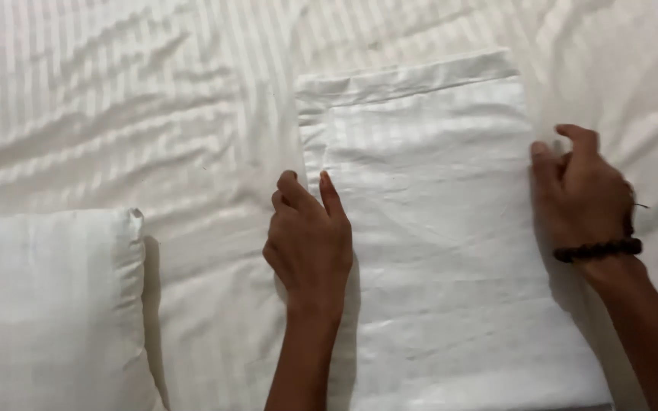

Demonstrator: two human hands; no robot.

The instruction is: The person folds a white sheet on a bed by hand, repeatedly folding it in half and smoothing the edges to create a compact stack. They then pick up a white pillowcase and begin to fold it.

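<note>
Folded white pillowcase (436, 228) lies flat on the striped bed sheet (116, 114), centre-right of the frame.
Left hand (310, 240) presses its left edge, fingers loosely curled, gripping nothing; right hand (580, 194) rests half-curled on the right edge. Already folded square, some creases remain. Pillow (47, 304) sits lower left; open sheet lies above.
</note>
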